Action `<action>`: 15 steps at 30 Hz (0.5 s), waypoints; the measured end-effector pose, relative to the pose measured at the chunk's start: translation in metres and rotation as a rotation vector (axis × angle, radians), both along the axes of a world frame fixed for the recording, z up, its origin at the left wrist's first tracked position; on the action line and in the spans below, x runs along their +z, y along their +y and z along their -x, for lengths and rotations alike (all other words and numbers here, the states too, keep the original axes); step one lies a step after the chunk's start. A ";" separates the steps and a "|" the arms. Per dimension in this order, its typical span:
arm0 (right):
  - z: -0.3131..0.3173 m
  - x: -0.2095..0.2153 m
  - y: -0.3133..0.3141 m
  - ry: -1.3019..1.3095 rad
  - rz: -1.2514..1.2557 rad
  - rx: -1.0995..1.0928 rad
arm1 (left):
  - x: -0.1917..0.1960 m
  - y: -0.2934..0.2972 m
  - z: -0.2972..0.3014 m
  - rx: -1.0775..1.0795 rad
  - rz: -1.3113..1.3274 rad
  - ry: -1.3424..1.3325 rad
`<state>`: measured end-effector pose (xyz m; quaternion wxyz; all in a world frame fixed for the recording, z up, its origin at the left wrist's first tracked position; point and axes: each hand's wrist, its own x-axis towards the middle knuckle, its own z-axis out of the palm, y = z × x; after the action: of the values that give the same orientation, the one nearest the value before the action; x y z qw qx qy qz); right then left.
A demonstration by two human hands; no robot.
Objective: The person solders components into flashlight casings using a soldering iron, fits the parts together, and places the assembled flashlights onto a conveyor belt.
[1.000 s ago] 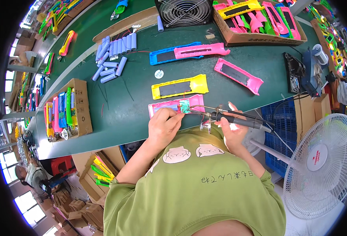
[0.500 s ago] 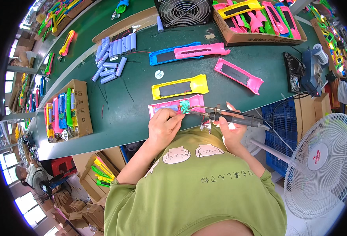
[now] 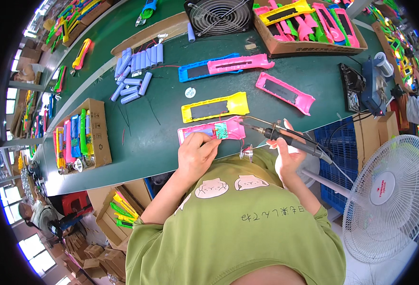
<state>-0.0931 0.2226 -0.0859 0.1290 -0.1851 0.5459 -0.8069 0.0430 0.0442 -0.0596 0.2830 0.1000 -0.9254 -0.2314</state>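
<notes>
My right hand is closed around a soldering iron with a thin curved metal tube beside its tip. The tip hangs just right of a small green circuit board, apart from it. That board sits in a pink plastic shell together with a purple battery cell. My left hand is pinched at the near rim of this shell, beside the board; what its fingertips grip is hidden. A small round metal-and-clear part hangs on red wires at the shell's right end, by the table edge.
Beyond lie a yellow shell, another pink shell and a blue shell. Purple cells are heaped farther left. Cardboard boxes of shells stand at left and far right. A white fan stands at right.
My right hand has drawn the soldering iron back to the right, so its tip has come off the circuit board. My left hand stays at the pink shell.
</notes>
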 end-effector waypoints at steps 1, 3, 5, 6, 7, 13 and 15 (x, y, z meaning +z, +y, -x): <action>0.006 -0.003 0.001 0.051 -0.006 0.007 | 0.001 0.000 0.001 -0.008 0.004 0.012; 0.018 0.001 0.002 0.122 -0.004 0.004 | 0.006 0.002 0.000 0.066 -0.138 0.016; 0.026 0.011 0.003 0.214 0.010 -0.072 | 0.009 -0.007 -0.002 0.170 -0.250 0.154; 0.034 0.010 0.005 0.238 -0.016 -0.131 | 0.016 -0.020 0.001 0.222 -0.252 0.144; 0.043 0.005 0.008 0.340 -0.067 -0.182 | 0.024 -0.030 0.004 0.279 -0.254 0.136; 0.087 0.005 0.017 0.857 -0.553 -0.299 | 0.001 -0.082 0.016 0.307 -0.087 -0.481; 0.087 0.009 0.013 0.816 -0.577 -0.260 | 0.003 -0.078 0.012 0.332 -0.088 -0.509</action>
<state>-0.1804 0.2355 -0.0774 -0.1499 -0.3724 0.7707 -0.4948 0.0305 -0.0338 -0.0564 0.0712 0.3168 -0.9266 -0.1894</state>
